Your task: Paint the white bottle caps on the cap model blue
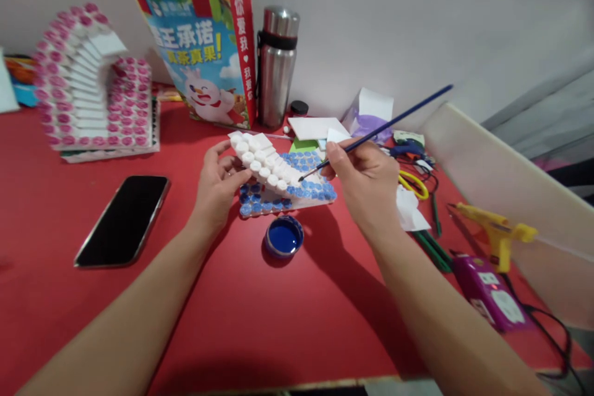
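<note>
A small model staircase (266,164) with rows of round white knobs stands on the red table, its lower knobs and base painted blue. My left hand (220,176) grips the raised left end of the staircase, fingers behind it and thumb near the front. In my right hand (364,179) is a thin blue-handled paintbrush (399,119), held in a pinch. Its dark tip is at the white steps, beside the blue knobs; whether it touches them I cannot tell. Just in front of the model sits a round pot of blue paint (284,237).
A pink-and-white model staircase (60,93) stands at the back left, with a phone (124,221) nearer. Behind are a printed bag (204,43) and a steel flask (278,68). To the right lie yellow scissors (414,185), a yellow glue gun (496,232) and a purple power box (489,291) with cables.
</note>
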`<state>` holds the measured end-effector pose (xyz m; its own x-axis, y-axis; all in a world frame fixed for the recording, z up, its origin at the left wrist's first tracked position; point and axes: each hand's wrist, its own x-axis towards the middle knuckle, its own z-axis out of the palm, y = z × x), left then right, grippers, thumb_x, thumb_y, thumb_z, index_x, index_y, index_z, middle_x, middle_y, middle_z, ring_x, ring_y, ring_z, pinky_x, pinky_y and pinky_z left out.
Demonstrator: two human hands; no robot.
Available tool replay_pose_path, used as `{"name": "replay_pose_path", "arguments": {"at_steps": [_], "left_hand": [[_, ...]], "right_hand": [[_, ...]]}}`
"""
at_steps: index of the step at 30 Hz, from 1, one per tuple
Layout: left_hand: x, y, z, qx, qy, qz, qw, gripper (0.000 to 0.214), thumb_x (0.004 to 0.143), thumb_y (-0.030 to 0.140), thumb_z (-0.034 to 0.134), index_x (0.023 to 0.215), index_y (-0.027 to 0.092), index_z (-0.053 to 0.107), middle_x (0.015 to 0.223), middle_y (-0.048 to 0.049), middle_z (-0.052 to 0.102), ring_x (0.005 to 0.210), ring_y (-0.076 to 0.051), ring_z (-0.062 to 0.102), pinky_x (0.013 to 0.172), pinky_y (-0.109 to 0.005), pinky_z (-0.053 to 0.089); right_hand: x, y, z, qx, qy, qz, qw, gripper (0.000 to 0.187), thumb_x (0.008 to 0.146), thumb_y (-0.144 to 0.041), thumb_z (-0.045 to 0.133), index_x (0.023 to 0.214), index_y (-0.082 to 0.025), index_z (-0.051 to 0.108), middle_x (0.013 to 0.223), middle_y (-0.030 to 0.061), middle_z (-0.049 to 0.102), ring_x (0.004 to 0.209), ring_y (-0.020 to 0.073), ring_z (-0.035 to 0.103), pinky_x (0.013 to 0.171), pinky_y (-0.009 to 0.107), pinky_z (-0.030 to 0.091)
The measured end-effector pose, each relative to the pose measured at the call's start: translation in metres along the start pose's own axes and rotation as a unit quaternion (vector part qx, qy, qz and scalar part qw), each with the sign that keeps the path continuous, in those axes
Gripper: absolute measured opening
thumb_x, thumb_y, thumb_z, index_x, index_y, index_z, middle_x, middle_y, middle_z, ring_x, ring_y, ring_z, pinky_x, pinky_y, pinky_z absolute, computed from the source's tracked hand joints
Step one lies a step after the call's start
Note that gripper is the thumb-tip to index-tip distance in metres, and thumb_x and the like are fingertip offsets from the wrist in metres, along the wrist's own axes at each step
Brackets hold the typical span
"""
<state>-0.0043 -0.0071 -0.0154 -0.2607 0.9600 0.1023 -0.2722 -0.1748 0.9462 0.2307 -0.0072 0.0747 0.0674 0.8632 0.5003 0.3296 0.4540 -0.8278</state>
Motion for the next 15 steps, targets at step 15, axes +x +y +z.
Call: {"name": "replay_pose_path", "arguments": {"at_steps": [15], "left_hand": [[-0.001,-0.002,-0.002,0.004,-0.003,0.006,1.000,0.076,0.079,0.026,0.092,0.147,0.027,0.059,0.115,-0.0059,0.078,0.109,-0.029,0.081,0.098,-0.048,0.068]], "right_hand": [[-0.002,0.022,0.017,0.030,-0.051,0.019,0.998,0.033,0.106,-0.050,0.077,0.085,-0.025,0.072,0.070,-0.0033,0.071,0.063,0.0130,0.064,0.067,0.031,0.053]]}}
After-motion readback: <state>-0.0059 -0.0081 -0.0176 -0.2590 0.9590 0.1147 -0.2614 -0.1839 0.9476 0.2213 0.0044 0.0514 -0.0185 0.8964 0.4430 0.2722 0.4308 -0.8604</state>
